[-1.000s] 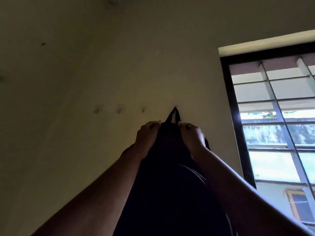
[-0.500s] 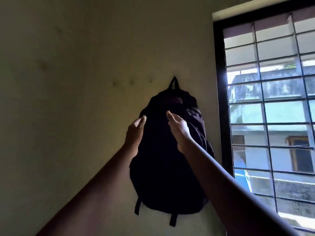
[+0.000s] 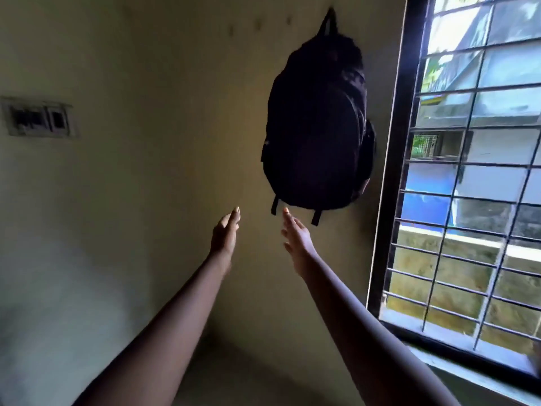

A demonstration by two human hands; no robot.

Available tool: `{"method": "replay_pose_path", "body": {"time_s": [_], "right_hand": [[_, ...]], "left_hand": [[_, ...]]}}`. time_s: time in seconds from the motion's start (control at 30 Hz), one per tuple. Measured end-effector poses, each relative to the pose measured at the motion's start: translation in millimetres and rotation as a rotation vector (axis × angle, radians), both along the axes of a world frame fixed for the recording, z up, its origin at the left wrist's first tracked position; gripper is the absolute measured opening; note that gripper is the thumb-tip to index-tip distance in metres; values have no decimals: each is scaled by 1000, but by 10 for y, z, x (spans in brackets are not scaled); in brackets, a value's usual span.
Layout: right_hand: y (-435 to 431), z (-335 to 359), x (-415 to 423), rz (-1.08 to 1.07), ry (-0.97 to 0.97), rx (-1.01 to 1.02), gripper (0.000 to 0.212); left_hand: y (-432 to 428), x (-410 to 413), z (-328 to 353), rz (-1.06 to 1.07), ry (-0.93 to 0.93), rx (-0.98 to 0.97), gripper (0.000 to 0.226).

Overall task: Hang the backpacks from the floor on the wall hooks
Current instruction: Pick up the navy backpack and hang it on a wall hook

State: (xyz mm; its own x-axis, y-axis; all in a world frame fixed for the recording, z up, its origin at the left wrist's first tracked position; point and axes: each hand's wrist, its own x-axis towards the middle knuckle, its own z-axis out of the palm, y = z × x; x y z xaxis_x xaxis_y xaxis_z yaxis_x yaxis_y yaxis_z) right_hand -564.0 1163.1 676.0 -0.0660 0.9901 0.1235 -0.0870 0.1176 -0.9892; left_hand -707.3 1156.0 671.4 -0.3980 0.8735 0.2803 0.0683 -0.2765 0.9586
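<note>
Head view: the black backpack [image 3: 316, 127] hangs by its top loop [image 3: 329, 20] high on the wall, just beside the window [image 3: 468, 171]. Your left grip [image 3: 225, 232] and right grip [image 3: 295, 238] are both open, fingers straight, just below the bag and holding nothing. This bag looks done. Next, look down for another; the floor isn't in view. Free hooks [image 3: 259, 24] wait to its left.

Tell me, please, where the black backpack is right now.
In the head view, the backpack hangs by its top loop on the wall, upper right, beside the window frame, above the left hand and right hand.
</note>
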Motion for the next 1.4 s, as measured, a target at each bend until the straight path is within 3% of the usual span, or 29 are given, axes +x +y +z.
{"method": "replay_pose_path", "body": {"time_s": [0.43,0.7,0.87,1.13,1.3,1.4], "right_hand": [[-582,-2211,-502,12,-134,-392,53],[-1163,-3941,-1139,134,-357,-733,56],[-1307,-5240,-1512,215,-481,-833,58],[-1206,-7783,-2351,340,-668,-776,67],[-1113,-8921,-2917,323,-858,-679,82],[-1075,-9309,-3061,233,-1096,-550,66]], "left_hand": [[-818,-382,-1954,19,-24,-416,47],[-1242,-974,-3811,93,-193,-850,45],[-1415,-1396,-5167,179,-278,-1035,40],[-1460,-2070,-7723,305,-361,-1156,50],[-1418,-2404,-8895,361,-394,-1151,52],[-1383,-2456,-9333,329,-517,-1109,41]]}}
